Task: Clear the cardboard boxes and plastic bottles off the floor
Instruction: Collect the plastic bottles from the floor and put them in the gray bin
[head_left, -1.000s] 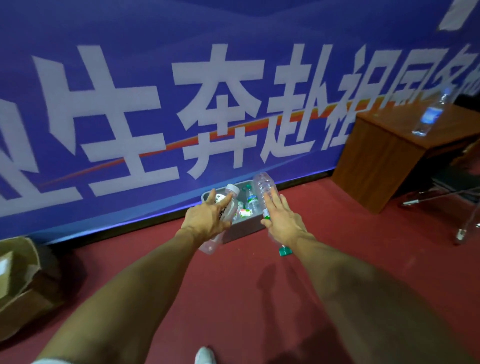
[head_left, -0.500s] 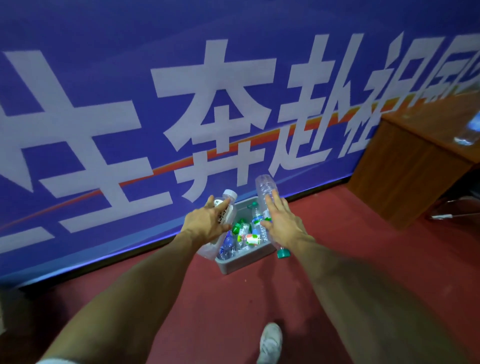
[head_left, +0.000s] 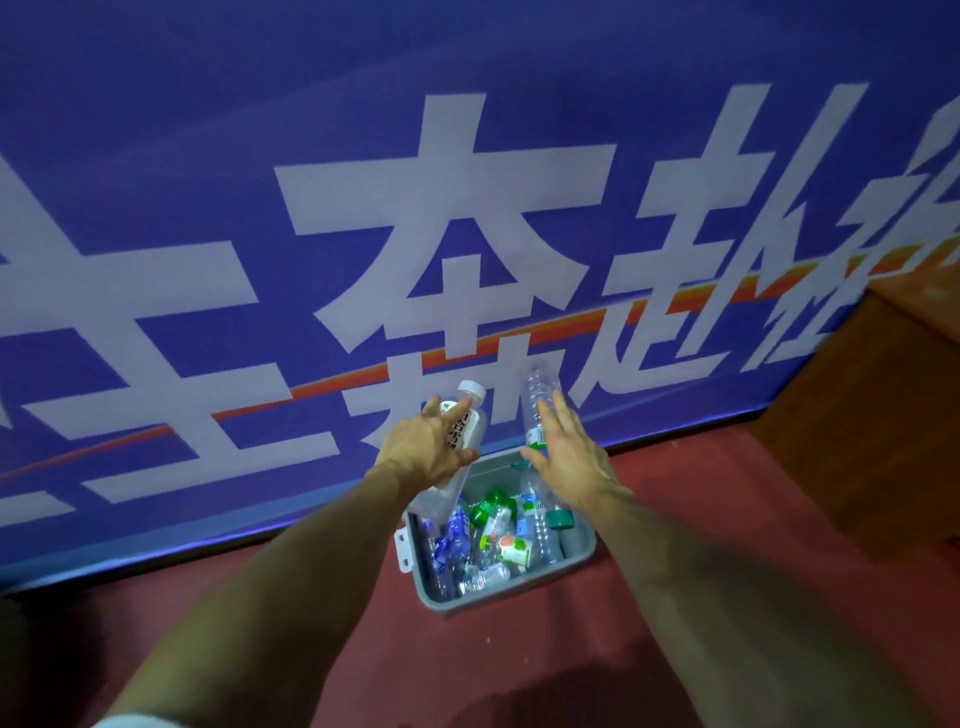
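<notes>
Red floor fills the lower half of the view and meets a tall blue banner printed with big white characters and an orange stripe, while a brown wooden bench stands against it at 3 o'clock. Just below the middle, a grey bin sits on the floor close to the banner's foot, with a heap of empty plastic bottles lying crosswise inside it. Both bare arms reach forward from 6 o'clock, and both hands hang above the far end of the bin. The left hand has its fingers wrapped around a white-capped bottle, which tilts with its cap toward 12 o'clock and its base down over the bin's left rim. The right hand grasps a clear bottle with its fingers laid along it, base up toward 12 o'clock and green cap pointing down into the bin. The two held bottles are near each other but apart.
</notes>
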